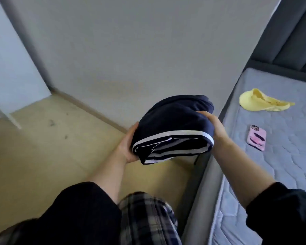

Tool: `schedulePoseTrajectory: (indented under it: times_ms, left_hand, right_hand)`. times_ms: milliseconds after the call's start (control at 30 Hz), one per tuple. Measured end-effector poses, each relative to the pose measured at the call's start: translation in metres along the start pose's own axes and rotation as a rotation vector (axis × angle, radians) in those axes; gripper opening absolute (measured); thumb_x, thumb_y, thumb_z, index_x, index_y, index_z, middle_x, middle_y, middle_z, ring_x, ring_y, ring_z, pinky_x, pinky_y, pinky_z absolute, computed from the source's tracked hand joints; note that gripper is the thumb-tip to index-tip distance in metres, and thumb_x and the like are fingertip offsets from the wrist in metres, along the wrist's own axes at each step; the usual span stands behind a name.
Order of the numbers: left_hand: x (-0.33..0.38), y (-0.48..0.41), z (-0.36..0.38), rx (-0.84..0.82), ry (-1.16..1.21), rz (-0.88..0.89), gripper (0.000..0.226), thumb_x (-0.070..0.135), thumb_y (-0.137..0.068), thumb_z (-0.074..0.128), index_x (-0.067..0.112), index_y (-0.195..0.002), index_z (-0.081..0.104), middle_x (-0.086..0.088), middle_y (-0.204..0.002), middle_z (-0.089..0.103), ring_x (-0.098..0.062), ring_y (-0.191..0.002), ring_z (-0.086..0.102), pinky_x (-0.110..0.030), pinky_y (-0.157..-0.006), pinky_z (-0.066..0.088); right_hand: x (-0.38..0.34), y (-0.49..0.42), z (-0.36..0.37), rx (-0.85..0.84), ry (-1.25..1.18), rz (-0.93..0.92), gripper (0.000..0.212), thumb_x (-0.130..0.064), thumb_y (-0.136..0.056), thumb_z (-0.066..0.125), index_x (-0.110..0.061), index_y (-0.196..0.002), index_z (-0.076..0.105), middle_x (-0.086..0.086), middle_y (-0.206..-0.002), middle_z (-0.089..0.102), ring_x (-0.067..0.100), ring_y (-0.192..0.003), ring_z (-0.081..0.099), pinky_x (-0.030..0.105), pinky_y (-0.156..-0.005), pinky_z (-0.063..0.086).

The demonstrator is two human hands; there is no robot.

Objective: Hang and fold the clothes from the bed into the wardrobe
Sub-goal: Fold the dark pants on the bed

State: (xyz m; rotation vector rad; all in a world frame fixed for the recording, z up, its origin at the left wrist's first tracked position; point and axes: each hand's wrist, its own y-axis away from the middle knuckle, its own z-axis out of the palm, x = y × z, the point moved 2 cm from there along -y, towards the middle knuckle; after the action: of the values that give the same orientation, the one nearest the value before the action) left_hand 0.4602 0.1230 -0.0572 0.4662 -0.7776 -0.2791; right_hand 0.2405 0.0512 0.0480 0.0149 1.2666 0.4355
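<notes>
A folded navy garment with white stripes is held in the air over the floor, beside the bed. My left hand grips its left side, fingers hidden under the fabric. My right hand grips its right side, thumb on top. A crumpled yellow garment lies on the bare grey mattress at the right. The wardrobe is not clearly in view.
A pink phone lies on the mattress near its left edge. A dark padded headboard stands at the top right. A plain wall faces me, with wooden floor below. A white panel stands at the left.
</notes>
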Motion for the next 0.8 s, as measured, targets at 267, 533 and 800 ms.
schedulePoseTrajectory:
  times_ms: [267, 533, 800]
  left_hand:
    - [0.15, -0.021, -0.164, 0.106, -0.054, 0.059, 0.049, 0.033, -0.048, 0.09, 0.015, -0.091, 0.077, -0.01, -0.093, 0.072, -0.03, -0.084, 0.069, -0.044, -0.076, 0.054]
    - [0.238, 0.013, -0.251, 0.407, 0.069, 0.021, 0.011, 0.015, -0.058, 0.074, 0.01, -0.067, 0.076, -0.012, -0.073, 0.071, -0.029, -0.069, 0.071, -0.035, -0.059, 0.056]
    - [0.371, 0.226, -0.247, 0.564, 0.159, 0.084, 0.021, 0.021, -0.077, 0.062, 0.009, -0.087, 0.076, -0.008, -0.089, 0.07, -0.026, -0.083, 0.069, -0.037, -0.079, 0.057]
  right_hand:
    - [0.052, -0.15, 0.194, -0.185, 0.003, 0.148, 0.038, -0.011, -0.097, 0.041, -0.012, -0.071, 0.068, -0.003, -0.054, 0.066, 0.008, -0.05, 0.065, 0.023, -0.055, 0.051]
    - [0.054, -0.207, 0.343, -0.19, 0.138, 0.465, 0.024, -0.017, -0.079, 0.066, -0.008, -0.058, 0.075, 0.012, -0.067, 0.071, 0.025, -0.058, 0.07, 0.035, -0.05, 0.056]
    - [-0.054, -0.122, 0.534, -0.263, 0.285, 0.638, 0.032, -0.004, -0.078, 0.06, -0.005, -0.109, 0.057, 0.014, -0.078, 0.069, 0.027, -0.061, 0.069, 0.038, -0.058, 0.058]
